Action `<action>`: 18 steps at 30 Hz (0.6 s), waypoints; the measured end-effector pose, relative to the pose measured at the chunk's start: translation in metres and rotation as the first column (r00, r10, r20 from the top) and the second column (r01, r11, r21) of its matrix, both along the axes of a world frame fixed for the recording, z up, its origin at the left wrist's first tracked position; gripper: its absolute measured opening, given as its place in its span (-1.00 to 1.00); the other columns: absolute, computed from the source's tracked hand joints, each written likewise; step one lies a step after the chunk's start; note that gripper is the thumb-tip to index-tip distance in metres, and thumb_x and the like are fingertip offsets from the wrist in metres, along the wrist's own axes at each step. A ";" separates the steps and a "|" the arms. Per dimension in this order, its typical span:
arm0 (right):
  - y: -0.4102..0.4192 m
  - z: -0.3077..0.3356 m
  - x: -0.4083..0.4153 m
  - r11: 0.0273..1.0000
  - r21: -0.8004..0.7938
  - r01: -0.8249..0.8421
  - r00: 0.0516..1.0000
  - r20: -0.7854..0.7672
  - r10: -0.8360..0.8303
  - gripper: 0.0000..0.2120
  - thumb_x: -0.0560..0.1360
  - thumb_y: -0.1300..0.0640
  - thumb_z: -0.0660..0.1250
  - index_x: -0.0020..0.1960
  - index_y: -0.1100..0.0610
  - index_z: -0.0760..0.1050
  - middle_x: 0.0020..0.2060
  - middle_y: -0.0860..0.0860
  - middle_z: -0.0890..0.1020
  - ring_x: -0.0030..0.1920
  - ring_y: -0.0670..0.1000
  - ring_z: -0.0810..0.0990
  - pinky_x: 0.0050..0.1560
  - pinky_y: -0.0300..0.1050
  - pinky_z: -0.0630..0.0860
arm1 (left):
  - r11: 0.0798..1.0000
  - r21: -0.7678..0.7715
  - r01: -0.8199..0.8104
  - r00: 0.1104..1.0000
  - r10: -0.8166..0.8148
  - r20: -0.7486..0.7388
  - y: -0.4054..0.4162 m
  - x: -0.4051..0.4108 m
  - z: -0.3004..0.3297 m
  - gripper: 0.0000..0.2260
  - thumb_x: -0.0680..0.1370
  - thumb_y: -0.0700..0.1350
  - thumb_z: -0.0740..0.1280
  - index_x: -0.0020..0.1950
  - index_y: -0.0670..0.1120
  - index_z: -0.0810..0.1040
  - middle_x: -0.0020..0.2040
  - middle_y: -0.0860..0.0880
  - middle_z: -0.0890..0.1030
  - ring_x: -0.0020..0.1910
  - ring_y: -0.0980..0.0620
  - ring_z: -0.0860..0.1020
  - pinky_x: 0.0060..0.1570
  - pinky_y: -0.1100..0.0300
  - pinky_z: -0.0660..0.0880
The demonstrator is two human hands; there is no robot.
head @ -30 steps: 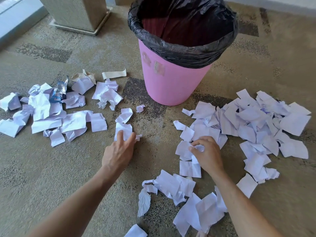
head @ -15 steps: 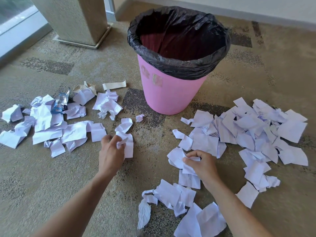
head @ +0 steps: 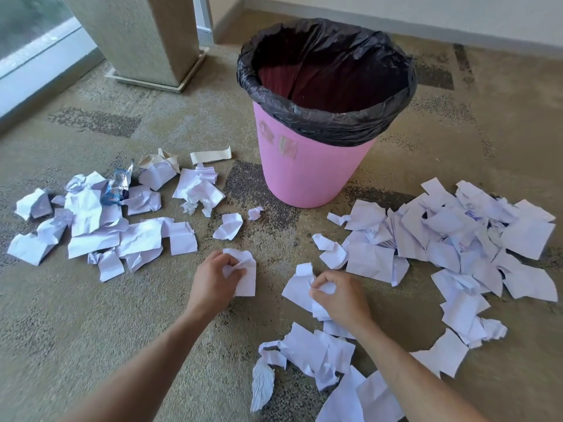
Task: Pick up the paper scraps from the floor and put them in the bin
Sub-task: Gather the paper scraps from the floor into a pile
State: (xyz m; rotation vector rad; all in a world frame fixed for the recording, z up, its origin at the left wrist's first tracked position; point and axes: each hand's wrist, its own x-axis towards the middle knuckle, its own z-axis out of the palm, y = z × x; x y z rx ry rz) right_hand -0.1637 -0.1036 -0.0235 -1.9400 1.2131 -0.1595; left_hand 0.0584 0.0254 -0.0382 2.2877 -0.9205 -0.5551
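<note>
Pink bin [head: 307, 175]: upright, black liner.
Left hand [head: 213, 284]: grasping white scrap [head: 246, 278].
Right hand [head: 344, 300]: clutching crumpled scraps [head: 297, 289].

We can read no text, number or brand anywhere. The pink bin [head: 307, 175] carries two worn sticker remnants [head: 288, 146] with nothing legible on them. One paper scrap [head: 470, 213] in the right-hand pile shows faint blue marks, and the crumpled blue wrapper [head: 117, 187] some print, both too small to make out.
</note>
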 end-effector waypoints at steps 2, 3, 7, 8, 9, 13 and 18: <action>0.001 0.001 0.002 1.000 0.012 0.010 1.000 -0.002 -0.010 -0.95 0.42 0.12 0.49 -0.18 0.05 0.63 -0.19 -0.18 0.65 -0.13 -0.17 0.59 -0.11 -0.27 0.47 | 0.999 -0.033 -0.004 1.000 0.003 -0.030 -0.002 -0.005 0.005 -0.88 0.44 -0.13 0.49 -0.22 -0.11 0.58 -0.18 0.07 0.53 -0.21 0.01 0.53 -0.27 0.18 0.35; 0.001 0.002 0.002 0.999 0.036 0.035 0.999 0.006 -0.035 -0.95 0.42 0.11 0.49 -0.18 0.03 0.62 -0.18 -0.19 0.65 -0.13 -0.18 0.58 -0.15 -0.33 0.44 | 0.998 -0.055 -0.012 0.999 0.009 -0.051 -0.005 -0.008 0.010 -0.89 0.44 -0.13 0.49 -0.22 -0.09 0.58 -0.18 0.08 0.54 -0.22 0.04 0.53 -0.30 0.24 0.36; -0.008 0.004 0.002 0.942 0.268 0.203 0.973 0.050 -0.224 -0.92 0.39 0.11 0.52 -0.17 0.05 0.63 -0.16 -0.12 0.64 -0.11 -0.10 0.58 -0.20 -0.34 0.41 | 0.985 -0.158 -0.073 0.975 0.037 -0.220 -0.022 -0.020 0.042 -0.89 0.46 -0.16 0.48 -0.23 -0.11 0.59 -0.24 0.01 0.56 -0.37 0.13 0.49 -0.53 0.41 0.36; -0.011 0.006 0.002 0.904 0.351 0.243 0.954 0.081 -0.288 -0.90 0.37 0.13 0.54 -0.18 0.07 0.63 -0.18 -0.07 0.64 -0.10 -0.06 0.59 -0.17 -0.25 0.45 | 0.979 -0.178 -0.097 0.958 0.044 -0.282 -0.027 -0.022 0.051 -0.89 0.46 -0.16 0.48 -0.23 -0.11 0.59 -0.26 -0.01 0.56 -0.44 0.13 0.48 -0.56 0.39 0.35; -0.013 0.011 0.001 0.858 0.436 0.270 0.925 0.130 -0.358 -0.89 0.35 0.17 0.55 -0.19 0.09 0.62 -0.19 -0.03 0.65 -0.08 0.01 0.60 -0.12 -0.15 0.48 | 0.973 -0.200 -0.117 0.938 0.042 -0.343 -0.032 -0.022 0.060 -0.89 0.46 -0.16 0.49 -0.21 -0.12 0.58 -0.28 -0.04 0.57 -0.49 0.14 0.48 -0.58 0.32 0.38; -0.028 0.061 0.004 0.715 0.653 0.248 0.739 0.350 -0.576 -0.83 0.34 0.32 0.50 -0.16 0.15 0.55 -0.26 0.02 0.63 -0.10 0.03 0.59 -0.08 -0.15 0.50 | 0.942 -0.310 -0.131 0.894 -0.023 -0.448 -0.051 -0.025 0.106 -0.90 0.45 -0.16 0.49 -0.15 -0.13 0.59 -0.28 -0.13 0.61 -0.53 0.10 0.49 -0.57 0.25 0.40; -0.052 0.175 0.004 0.848 0.513 0.136 0.593 0.643 -0.484 -0.82 0.27 0.25 0.47 -0.21 0.07 0.53 -0.33 -0.04 0.63 -0.23 -0.07 0.61 -0.17 -0.24 0.54 | 0.841 -0.527 -0.121 0.901 -0.130 -0.413 -0.084 -0.028 0.193 -0.88 0.45 -0.15 0.49 -0.08 -0.16 0.62 -0.28 -0.03 0.64 -0.52 0.14 0.49 -0.58 0.27 0.38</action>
